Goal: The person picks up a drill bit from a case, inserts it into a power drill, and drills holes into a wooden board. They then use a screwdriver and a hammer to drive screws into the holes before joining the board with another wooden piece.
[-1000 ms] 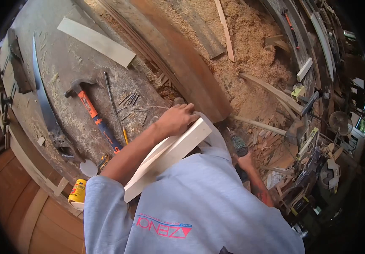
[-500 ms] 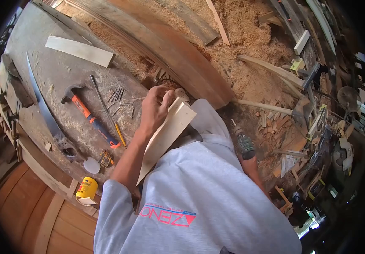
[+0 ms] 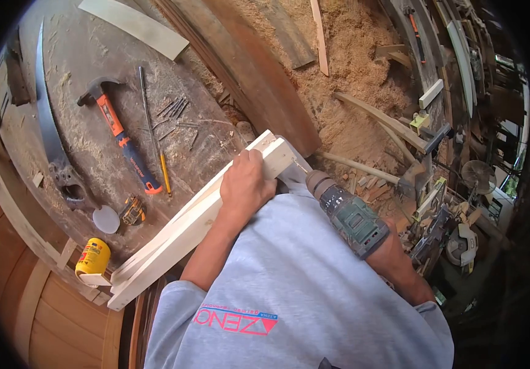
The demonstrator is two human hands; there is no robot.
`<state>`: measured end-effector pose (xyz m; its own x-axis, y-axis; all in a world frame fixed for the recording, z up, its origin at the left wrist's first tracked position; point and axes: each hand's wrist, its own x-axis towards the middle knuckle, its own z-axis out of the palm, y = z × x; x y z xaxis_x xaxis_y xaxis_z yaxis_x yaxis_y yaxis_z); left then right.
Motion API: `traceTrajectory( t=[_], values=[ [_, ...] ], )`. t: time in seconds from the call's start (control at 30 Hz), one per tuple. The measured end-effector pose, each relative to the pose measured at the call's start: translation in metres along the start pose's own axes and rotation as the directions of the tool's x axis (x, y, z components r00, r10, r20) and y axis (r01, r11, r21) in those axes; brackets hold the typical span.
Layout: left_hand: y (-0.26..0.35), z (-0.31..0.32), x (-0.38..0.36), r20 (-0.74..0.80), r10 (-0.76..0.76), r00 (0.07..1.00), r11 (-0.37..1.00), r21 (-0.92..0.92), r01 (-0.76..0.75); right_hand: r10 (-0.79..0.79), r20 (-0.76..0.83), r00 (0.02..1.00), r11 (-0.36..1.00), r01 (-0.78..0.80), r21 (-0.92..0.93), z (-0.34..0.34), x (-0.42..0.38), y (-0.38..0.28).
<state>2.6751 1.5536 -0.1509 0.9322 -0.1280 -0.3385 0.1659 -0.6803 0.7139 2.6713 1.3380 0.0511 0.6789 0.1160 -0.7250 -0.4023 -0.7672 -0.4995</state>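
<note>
Pale wooden pieces lie together at a slant along the bench edge, against my body. My left hand is wrapped over them near their upper end, fingers closed. On the right, my right hand grips a green cordless drill. The drill's thin bit points at the upper end of the wood; whether it touches is too small to tell. Left of the wood lie a claw hammer with an orange and blue handle, a yellow pencil and several loose nails.
On the bench lie a handsaw, a pale board, a white disc and a tape measure. A yellow can stands at its lower edge. Beyond are a long brown plank, sawdust and an axe-like tool.
The wood now lies along the bench edge with my left hand over it. My right hand has raised the drill from beside my leg up to the wood's end. The view has shifted.
</note>
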Motion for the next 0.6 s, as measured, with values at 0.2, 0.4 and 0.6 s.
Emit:
traceTrajectory(
  t=[0.2, 0.4, 0.6],
  values=[
    [-0.006, 0.002, 0.000, -0.017, 0.025, 1.000, 0.999, -0.022, -0.025, -0.019, -0.014, 1.000, 0.996, 0.017, -0.085, 0.012, 0.017, -0.003],
    [-0.005, 0.002, 0.001, 0.045, -0.018, 0.999, 1.000, 0.004, 0.018, -0.014, -0.022, 1.000, 0.993, 0.012, -0.118, 0.014, 0.021, -0.017],
    [-0.007, 0.003, 0.002, 0.031, 0.017, 0.999, 1.000, 0.008, -0.017, 0.006, -0.027, 1.000, 0.990, -0.010, -0.138, 0.013, 0.021, -0.018]
  ],
)
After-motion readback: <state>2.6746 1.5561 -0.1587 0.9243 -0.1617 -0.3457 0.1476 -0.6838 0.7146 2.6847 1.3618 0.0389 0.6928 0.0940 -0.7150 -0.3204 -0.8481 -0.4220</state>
